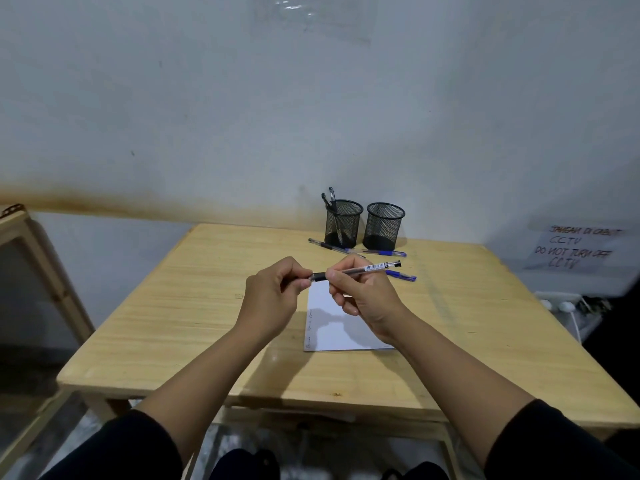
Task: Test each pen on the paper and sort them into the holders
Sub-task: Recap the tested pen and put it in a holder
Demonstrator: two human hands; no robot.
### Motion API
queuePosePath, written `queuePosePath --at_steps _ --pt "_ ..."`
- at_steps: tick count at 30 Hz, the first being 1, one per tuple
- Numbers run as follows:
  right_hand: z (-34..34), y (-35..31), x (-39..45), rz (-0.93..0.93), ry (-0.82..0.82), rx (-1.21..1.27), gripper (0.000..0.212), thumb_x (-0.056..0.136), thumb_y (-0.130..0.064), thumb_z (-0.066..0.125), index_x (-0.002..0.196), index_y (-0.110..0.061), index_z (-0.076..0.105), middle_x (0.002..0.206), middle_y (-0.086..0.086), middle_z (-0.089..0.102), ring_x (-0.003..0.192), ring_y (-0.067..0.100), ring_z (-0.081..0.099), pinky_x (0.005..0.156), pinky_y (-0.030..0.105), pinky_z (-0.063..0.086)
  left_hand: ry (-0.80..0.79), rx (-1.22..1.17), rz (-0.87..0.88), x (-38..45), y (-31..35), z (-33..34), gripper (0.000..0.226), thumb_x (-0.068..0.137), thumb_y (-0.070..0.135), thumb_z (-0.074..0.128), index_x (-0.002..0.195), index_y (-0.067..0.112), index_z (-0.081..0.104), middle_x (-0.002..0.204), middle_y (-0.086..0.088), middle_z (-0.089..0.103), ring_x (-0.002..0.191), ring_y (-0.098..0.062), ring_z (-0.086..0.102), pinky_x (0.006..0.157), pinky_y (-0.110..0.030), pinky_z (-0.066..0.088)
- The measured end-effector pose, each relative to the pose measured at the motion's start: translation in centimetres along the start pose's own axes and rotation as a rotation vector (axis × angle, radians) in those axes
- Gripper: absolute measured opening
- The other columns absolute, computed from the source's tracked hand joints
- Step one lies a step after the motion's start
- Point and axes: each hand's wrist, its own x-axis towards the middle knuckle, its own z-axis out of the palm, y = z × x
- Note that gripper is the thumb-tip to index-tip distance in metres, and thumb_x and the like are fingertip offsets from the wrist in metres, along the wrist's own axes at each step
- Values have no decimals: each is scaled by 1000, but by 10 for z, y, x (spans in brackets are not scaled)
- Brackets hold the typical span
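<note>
Now pen point(360, 270) spans both hands: left hand point(273, 296) pinches tip, right hand point(360, 292) barrel.

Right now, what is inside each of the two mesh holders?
The left holder has two dark pens standing in it, tops poking above the rim. The right holder shows no pens above its rim; its dark bottom hides anything small.

A clear pen point(360, 269) with a black grip lies nearly level at frame centre, held above the paper point(337, 327), a white sheet with faint scribbles down its left edge. Two black mesh holders stand upper centre: the left holder point(343, 223) has two pens in it, the right holder point(383, 226) shows none (through its mesh). Loose pens point(375, 251) lie before them, with a blue pen point(401, 275) nearer the paper.
</note>
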Motion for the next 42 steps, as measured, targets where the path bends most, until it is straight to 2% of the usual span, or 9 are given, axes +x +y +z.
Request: queuePosePath --at_steps 7,13,16,19,22,26,28,32,42 --pt "-22 -8 4 66 52 91 10 89 -9 59 95 -10 66 76 9 63 58 12 56 44 18 39 27 77 -25 15 -3 -23 9 85 5 61 84 11 68 74 17 61 62 11 54 56 1 34" --pt "-29 -16 12 87 -106 -470 7 89 -19 62 90 -19 69 77 0 71 65 8 60 55 17 44 -4 127 -17 34 1 -30 11 86 7 60 90 13 69 79 4 64 65 -1 52 53 -1 36" --pt "-29 -25 21 67 -151 -548 12 90 -19 60 100 -20 67 79 -1 71 66 6 58 55 12 42 -26 112 23 50 10 -25 11 85 9 62 90 16 68 88 1 68 75 -3 58 58 2 37" --pt "-31 -32 36 39 -120 -551 10 90 -14 60 98 -14 66 82 4 70 71 8 59 56 8 42 -49 79 95 67 23 -11 14 82 9 65 93 18 68 90 0 70 81 -10 62 65 3 37" --pt "-37 -40 59 10 -65 -627 6 88 -15 63 83 -19 64 86 6 71 74 12 56 61 16 42 18 -73 103 89 36 9 29 82 9 65 107 24 63 93 4 68 82 1 62 69 5 39" --pt "-53 -52 100 -101 146 -702 3 84 -17 68 81 -17 66 70 -6 62 66 10 54 67 24 46 140 -195 31 121 36 42 31 86 15 61 116 22 58 103 4 68 88 -1 60 69 8 37" --pt "-63 -57 122 -165 246 -736 7 83 -20 68 87 -14 69 71 -10 61 70 11 56 74 29 47 125 -178 -11 134 27 58 32 87 15 60 118 20 57 116 2 65 99 -6 58 79 0 40" --pt "-81 -66 171 -241 332 -804 11 84 -23 66 90 -14 69 71 -14 58 64 1 50 66 20 40 66 -62 -79 165 -2 87 39 86 23 61 124 21 55 128 -2 57 119 -17 52 103 -36 42" --pt "-98 -32 253 -239 332 -864 16 86 -25 64 95 -13 68 79 -9 61 73 7 54 69 21 39 40 0 -73 211 -47 125 52 85 28 63 134 19 46 135 -4 50 127 -18 44 107 -40 38"
